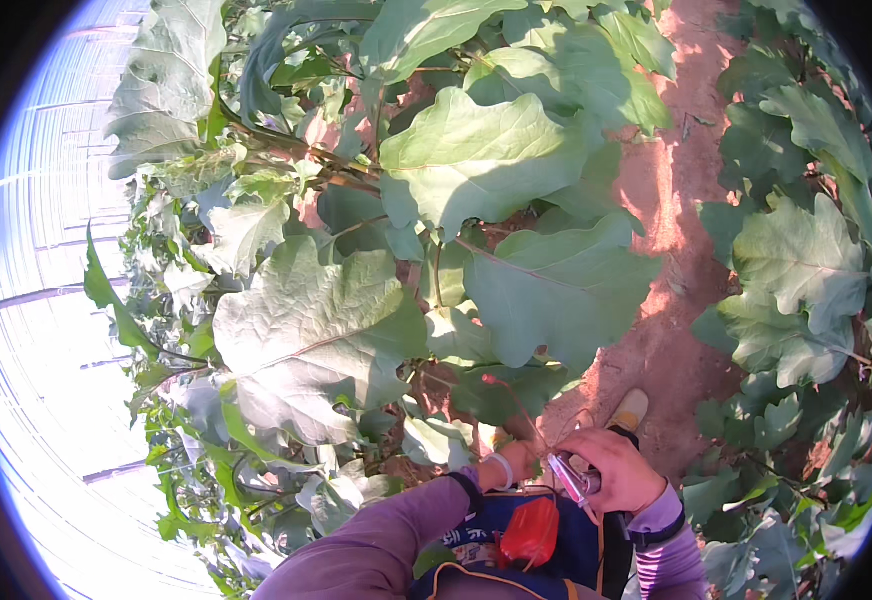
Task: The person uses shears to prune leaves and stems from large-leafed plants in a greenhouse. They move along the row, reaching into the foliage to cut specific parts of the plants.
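Observation:
My right hand (610,466), at the bottom right of centre, is closed around a small silver and pink metal hand tool (572,480); its exact kind is unclear. Close beside it on the left is my left hand (517,463), with a pale band on the wrist. Its fingers are partly hidden, and whether they hold anything cannot be told. A thin reddish string or wire (514,397) with a small red end rises from between the hands. Below them a red container or pouch (529,532) lies against a dark blue apron (473,517) with orange edging and some writing.
Large lobed leaves (488,157), apparently of eggplant plants, fill the middle and left. A reddish soil path (653,322) runs along the right, with a shoe (631,407) on it. More leafy plants (800,262) line its far side. Bright ribbed sheeting (53,300) stands at the left.

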Available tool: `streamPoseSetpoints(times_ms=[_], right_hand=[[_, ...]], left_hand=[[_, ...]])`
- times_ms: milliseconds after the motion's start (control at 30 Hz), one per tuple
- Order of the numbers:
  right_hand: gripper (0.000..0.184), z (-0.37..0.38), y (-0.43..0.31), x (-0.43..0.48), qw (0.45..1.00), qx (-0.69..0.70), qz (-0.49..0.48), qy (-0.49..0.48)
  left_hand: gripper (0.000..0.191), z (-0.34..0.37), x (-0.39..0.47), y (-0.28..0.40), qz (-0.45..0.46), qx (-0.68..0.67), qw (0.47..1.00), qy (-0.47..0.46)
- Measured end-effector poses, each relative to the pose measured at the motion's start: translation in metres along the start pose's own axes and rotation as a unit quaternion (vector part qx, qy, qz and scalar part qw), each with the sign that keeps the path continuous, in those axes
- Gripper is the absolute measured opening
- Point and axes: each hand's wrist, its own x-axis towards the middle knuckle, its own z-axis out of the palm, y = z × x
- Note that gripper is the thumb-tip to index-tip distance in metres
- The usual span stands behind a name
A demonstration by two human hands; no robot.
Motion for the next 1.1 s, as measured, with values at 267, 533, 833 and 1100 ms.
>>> streamPoseSetpoints(times_ms=[267,533,833,1100], right_hand=[[0.063,-0.129,-0.084,-0.054,0.98,-0.007,0.128,0.152],[0.067,-0.197,-0.112,0.024,0.964,-0.097,0.099,0.225],[0.063,-0.253,-0.079,0.162,0.986,-0.062,0.123,0.095],[0.055,-0.212,-0.008,0.305,0.988,-0.086,-0.049,-0.12]], left_hand=[[0.017,-0.25,-0.015,0.149,-0.025,-0.132,0.82,0.557],[0.077,-0.461,0.055,0.194,-0.121,0.236,0.812,0.52],[0.075,-0.491,-0.004,0.184,-0.32,0.233,0.918,-0.016],[0.068,-0.48,-0.045,0.19,-0.386,0.19,0.902,0.047]])
